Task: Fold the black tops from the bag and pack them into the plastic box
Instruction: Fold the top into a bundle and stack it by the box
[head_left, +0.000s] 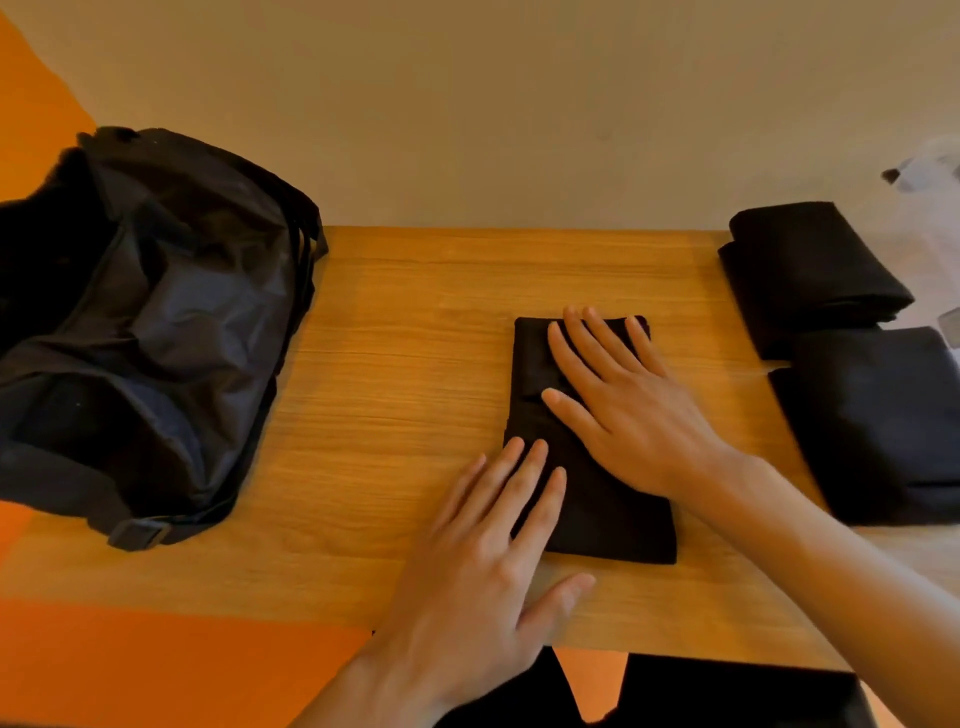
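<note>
A black top (613, 519) lies folded into a narrow rectangle on the middle of the wooden table (405, 322). My right hand (623, 400) lies flat on its upper half with straight fingers. My left hand (483, 556) rests flat at its lower left edge, fingertips on the cloth. An open dark bag (150, 322) sits at the left end of the table. Two folded black tops lie at the right, one further back (810, 270) and one nearer (878, 421). A translucent plastic thing (930, 171) shows at the far right edge; I cannot tell whether it is the box.
A pale wall runs behind the table. Orange floor shows at the left and below the front edge. Bare wood lies between the bag and the folded top. Dark cloth (727, 696) shows below the table's front edge.
</note>
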